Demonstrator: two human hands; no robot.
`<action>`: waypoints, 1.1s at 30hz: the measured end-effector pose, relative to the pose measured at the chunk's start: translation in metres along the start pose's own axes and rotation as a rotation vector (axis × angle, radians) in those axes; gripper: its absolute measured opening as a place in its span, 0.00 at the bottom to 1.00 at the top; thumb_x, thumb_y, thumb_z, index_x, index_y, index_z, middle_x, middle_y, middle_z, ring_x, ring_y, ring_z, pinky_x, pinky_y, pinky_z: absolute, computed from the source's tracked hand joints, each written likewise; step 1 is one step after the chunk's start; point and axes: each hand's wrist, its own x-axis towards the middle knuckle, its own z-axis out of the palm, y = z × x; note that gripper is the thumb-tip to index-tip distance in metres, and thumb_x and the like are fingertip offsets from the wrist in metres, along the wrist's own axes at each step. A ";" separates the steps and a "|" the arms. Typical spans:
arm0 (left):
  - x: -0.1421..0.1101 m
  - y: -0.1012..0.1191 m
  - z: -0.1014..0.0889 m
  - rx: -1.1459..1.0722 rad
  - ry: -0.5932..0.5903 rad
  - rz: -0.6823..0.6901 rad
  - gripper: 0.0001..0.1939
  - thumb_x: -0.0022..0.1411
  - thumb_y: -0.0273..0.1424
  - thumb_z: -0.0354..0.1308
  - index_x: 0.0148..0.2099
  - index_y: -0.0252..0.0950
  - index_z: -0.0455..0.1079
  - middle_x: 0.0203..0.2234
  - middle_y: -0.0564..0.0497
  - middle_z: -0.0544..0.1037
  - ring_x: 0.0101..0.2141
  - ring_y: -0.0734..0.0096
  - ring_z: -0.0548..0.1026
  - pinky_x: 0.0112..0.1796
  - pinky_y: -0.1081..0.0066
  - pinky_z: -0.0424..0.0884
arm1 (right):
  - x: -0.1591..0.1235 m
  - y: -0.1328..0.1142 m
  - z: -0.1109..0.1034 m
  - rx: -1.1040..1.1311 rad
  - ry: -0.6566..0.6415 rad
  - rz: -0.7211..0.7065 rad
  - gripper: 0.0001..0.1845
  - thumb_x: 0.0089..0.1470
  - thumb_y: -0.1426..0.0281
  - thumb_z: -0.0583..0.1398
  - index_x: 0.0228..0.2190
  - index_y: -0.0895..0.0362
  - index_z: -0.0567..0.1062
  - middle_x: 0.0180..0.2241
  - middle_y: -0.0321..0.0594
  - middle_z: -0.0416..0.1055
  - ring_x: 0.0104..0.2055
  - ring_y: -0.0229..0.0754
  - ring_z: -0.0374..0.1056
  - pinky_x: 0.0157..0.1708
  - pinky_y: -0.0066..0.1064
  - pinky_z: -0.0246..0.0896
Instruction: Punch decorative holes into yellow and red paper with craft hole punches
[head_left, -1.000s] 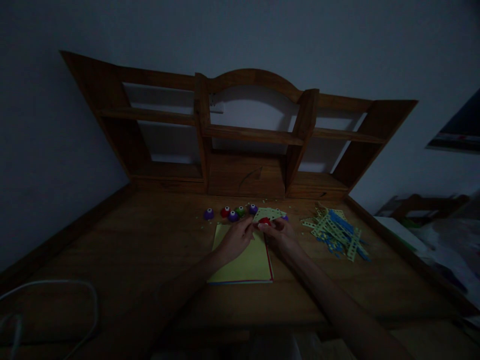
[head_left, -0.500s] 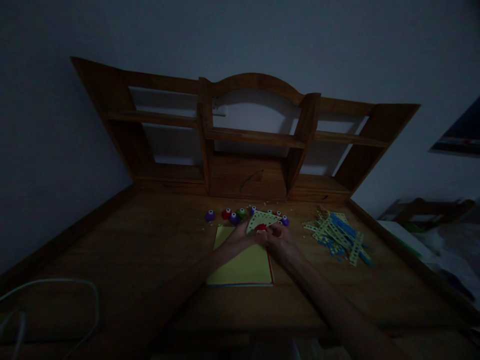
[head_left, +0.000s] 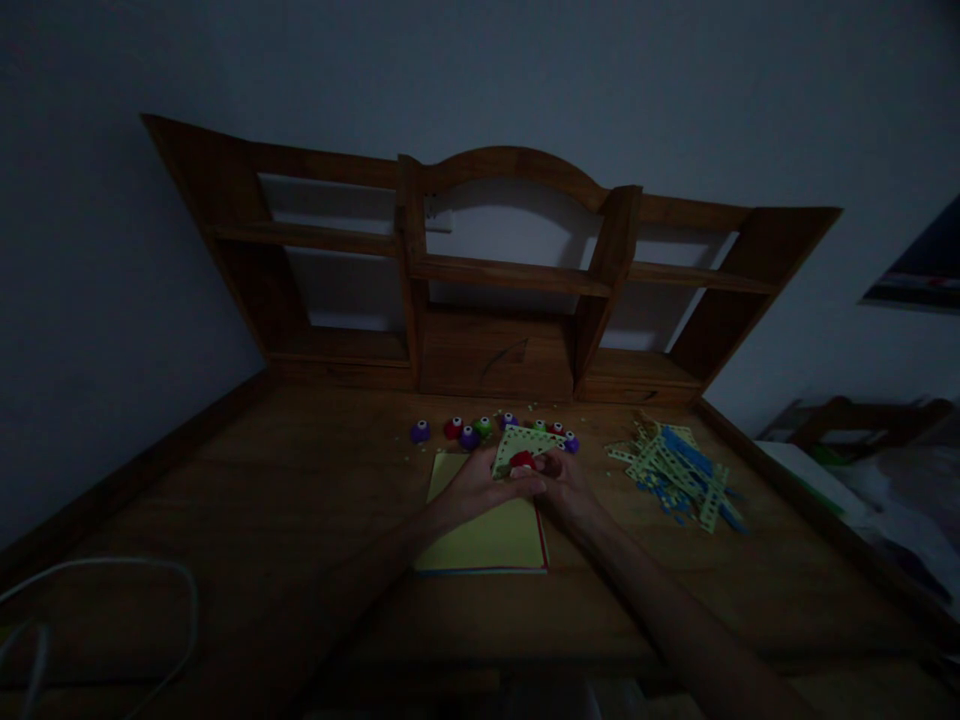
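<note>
The scene is dim. My two hands meet over the far end of a stack of yellow paper [head_left: 480,535] on the wooden desk [head_left: 247,520]. My left hand [head_left: 480,485] pinches the near edge of a pale green sheet [head_left: 525,441] dotted with punched holes. Fingers curled, my right hand [head_left: 562,478] grips a small red paper punch [head_left: 523,460] set on that sheet. A row of small punches lies just beyond: purple [head_left: 420,432], red [head_left: 452,428], purple [head_left: 469,437], green [head_left: 484,426].
A heap of punched yellow and blue paper strips [head_left: 679,468] lies to the right. A wooden shelf unit [head_left: 510,275] stands at the desk's back against the wall. A white cable [head_left: 112,580] loops at the near left. Tiny paper bits dot the desk.
The punched sheet has turned so that one corner points away from me. My left hand has shifted right along its edge. The view has tipped slightly.
</note>
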 end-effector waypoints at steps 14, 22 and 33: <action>-0.003 -0.006 0.004 -0.020 0.074 0.030 0.18 0.52 0.37 0.65 0.43 0.32 0.73 0.39 0.46 0.78 0.39 0.63 0.74 0.43 0.68 0.68 | 0.003 0.017 -0.004 0.173 0.010 0.001 0.19 0.33 0.69 0.71 0.19 0.56 0.64 0.18 0.27 0.61 0.20 0.33 0.59 0.20 0.25 0.54; 0.000 -0.007 0.000 -0.038 0.049 0.044 0.16 0.54 0.39 0.63 0.41 0.32 0.73 0.37 0.46 0.78 0.38 0.64 0.74 0.41 0.69 0.67 | 0.006 0.010 -0.004 0.150 -0.091 -0.015 0.14 0.37 0.67 0.70 0.24 0.56 0.71 0.24 0.34 0.73 0.23 0.36 0.65 0.22 0.26 0.58; 0.004 -0.009 -0.002 -0.153 0.178 -0.035 0.17 0.60 0.42 0.56 0.41 0.33 0.73 0.34 0.48 0.76 0.35 0.68 0.71 0.39 0.71 0.66 | 0.004 -0.011 0.003 0.182 -0.117 0.071 0.13 0.46 0.62 0.67 0.31 0.58 0.75 0.26 0.36 0.73 0.25 0.35 0.65 0.26 0.27 0.56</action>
